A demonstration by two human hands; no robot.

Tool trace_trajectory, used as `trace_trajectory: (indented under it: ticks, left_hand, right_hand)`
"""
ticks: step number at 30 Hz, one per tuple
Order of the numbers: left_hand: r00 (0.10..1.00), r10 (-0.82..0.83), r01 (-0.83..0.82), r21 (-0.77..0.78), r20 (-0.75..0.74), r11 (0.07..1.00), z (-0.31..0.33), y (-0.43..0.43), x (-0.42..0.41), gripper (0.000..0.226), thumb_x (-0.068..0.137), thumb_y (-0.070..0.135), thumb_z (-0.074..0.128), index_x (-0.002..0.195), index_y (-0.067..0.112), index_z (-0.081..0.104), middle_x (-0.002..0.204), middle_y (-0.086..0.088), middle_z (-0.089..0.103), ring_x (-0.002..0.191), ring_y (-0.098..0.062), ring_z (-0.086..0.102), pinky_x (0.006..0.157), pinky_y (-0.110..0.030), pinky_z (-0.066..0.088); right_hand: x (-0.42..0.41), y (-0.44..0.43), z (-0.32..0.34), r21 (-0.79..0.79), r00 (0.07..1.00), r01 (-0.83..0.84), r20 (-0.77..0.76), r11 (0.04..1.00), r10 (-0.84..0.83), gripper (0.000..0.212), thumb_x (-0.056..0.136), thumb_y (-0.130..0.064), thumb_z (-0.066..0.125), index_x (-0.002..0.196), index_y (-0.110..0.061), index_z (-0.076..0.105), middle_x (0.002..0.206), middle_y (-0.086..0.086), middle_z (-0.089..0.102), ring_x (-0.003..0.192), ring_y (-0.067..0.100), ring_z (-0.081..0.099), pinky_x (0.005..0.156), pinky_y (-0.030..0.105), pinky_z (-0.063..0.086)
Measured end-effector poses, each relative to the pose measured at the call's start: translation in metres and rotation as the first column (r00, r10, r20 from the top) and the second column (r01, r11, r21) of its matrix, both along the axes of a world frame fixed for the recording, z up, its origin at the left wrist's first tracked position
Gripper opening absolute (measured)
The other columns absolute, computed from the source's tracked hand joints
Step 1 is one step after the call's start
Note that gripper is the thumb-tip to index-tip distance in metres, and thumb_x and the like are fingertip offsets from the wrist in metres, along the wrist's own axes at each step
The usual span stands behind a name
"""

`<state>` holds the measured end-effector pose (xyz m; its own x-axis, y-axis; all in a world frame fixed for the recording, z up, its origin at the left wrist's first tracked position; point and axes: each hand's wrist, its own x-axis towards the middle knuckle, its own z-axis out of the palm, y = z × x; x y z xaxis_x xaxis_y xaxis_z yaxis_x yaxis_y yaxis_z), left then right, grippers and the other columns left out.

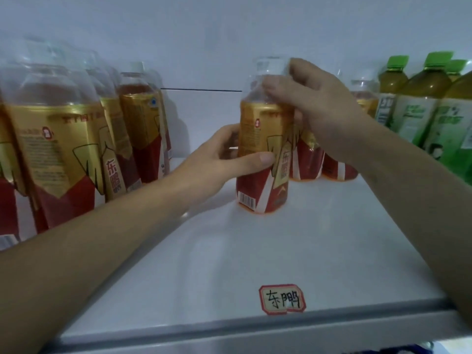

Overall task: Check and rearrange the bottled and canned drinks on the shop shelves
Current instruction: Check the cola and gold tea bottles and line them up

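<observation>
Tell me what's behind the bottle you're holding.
Two more red-and-gold bottles stand behind the held bottle; the right hand covers much of them, so anything further back is hidden.

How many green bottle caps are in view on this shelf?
3, all at the far right: the left green cap nearest the gold-and-red bottles, the middle green cap beside it, the right green cap just behind that. More may be hidden past the picture's edge.

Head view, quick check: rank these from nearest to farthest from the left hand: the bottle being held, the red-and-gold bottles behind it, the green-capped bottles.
1. The held bottle, centre, in the grip of the left hand.
2. The red-and-gold bottles behind it, just to the right.
3. The green-capped bottles, far right.
</observation>
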<state>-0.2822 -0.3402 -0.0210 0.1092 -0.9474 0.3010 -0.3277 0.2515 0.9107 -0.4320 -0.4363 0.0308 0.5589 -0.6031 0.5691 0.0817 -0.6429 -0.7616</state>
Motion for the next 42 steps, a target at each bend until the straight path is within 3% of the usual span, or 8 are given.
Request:
trace_trajectory:
  ticks: [3,8,15,21,24,29,32,42]
  left_hand:
    - [0.999,0.052,-0.052,-0.004,0.015,0.999,-0.003,-0.002,-0.008,0.079,0.055,0.049,0.078,0.125,0.039,0.043,0.11,0.019,0.061,0.08,0.02,0.061,0.055,-0.003,0.046]
    - [0.999,-0.005,0.006,0.013,-0.038,1.0,-0.001,-0.006,0.0,0.065,0.068,0.028,0.079,0.126,0.026,0.051,0.106,0.009,0.074,0.088,0.002,0.071,0.066,-0.012,0.054]
    - [0.998,-0.004,0.005,0.03,-0.055,1.0,-0.005,-0.003,-0.006,0.075,0.058,0.038,0.082,0.125,0.034,0.048,0.108,0.015,0.069,0.084,0.009,0.068,0.059,-0.008,0.051]
    - [0.996,-0.021,0.023,0.019,-0.088,1.0,-0.003,-0.002,-0.001,0.061,0.07,0.018,0.081,0.123,0.023,0.052,0.095,0.013,0.077,0.085,0.001,0.072,0.064,-0.009,0.053]
    - [0.999,-0.027,0.028,0.027,-0.037,0.999,-0.004,0.0,0.005,0.068,0.068,0.026,0.086,0.129,0.023,0.055,0.111,0.007,0.074,0.101,-0.005,0.07,0.082,-0.018,0.055]
    - [0.995,0.103,-0.103,-0.008,0.011,0.995,-0.003,0.001,0.004,0.077,0.056,0.047,0.084,0.124,0.029,0.054,0.113,0.009,0.071,0.101,-0.005,0.069,0.078,-0.013,0.053]
    - [0.997,0.054,-0.054,-0.009,-0.054,0.998,-0.003,0.0,0.006,0.068,0.06,0.035,0.08,0.122,0.017,0.056,0.109,0.0,0.075,0.097,-0.011,0.072,0.081,-0.017,0.055]
    - [0.999,0.023,-0.023,0.024,-0.038,0.999,-0.007,-0.001,-0.002,0.069,0.058,0.037,0.08,0.121,0.027,0.056,0.11,0.008,0.072,0.087,0.004,0.07,0.06,-0.008,0.051]
  right_hand:
    - [0.002,0.005,-0.002,-0.105,0.996,0.09,-0.016,0.99,-0.093,0.039,0.08,-0.05,0.076,0.106,-0.027,0.058,0.102,-0.006,0.073,0.093,0.01,0.072,0.075,0.025,0.058]
    - [0.0,-0.001,0.001,-0.053,0.992,0.092,-0.083,0.994,-0.096,0.043,0.076,-0.069,0.064,0.095,-0.03,0.065,0.113,0.003,0.073,0.102,0.018,0.071,0.091,0.044,0.056]
    - [0.001,0.005,-0.001,-0.152,0.993,0.105,-0.044,0.983,-0.113,0.036,0.091,-0.05,0.068,0.079,-0.02,0.052,0.067,-0.012,0.052,0.063,0.004,0.05,0.061,0.017,0.045]
    - [0.001,0.007,-0.001,-0.063,0.996,0.028,-0.085,0.998,-0.033,0.044,0.087,-0.053,0.064,0.101,-0.011,0.059,0.107,0.018,0.068,0.093,0.025,0.067,0.088,0.048,0.055]
    - [0.001,0.007,-0.002,-0.042,0.999,0.013,-0.042,0.999,-0.015,0.032,0.088,-0.043,0.066,0.101,-0.013,0.064,0.094,0.008,0.07,0.087,0.02,0.068,0.082,0.044,0.057]
    - [0.005,0.014,-0.004,-0.165,0.987,0.141,-0.059,0.976,-0.153,0.073,0.082,-0.059,0.073,0.116,0.004,0.055,0.095,0.023,0.06,0.08,0.015,0.057,0.071,0.046,0.054]
    - [0.0,0.01,-0.002,-0.085,0.986,0.095,-0.128,0.992,-0.106,0.043,0.092,-0.055,0.063,0.104,-0.014,0.06,0.085,-0.012,0.068,0.08,0.003,0.066,0.073,0.03,0.054]
    - [0.003,0.013,-0.005,-0.158,0.984,0.147,-0.075,0.976,-0.16,0.038,0.091,-0.054,0.065,0.086,-0.02,0.049,0.068,-0.015,0.049,0.058,-0.004,0.049,0.056,0.01,0.042]
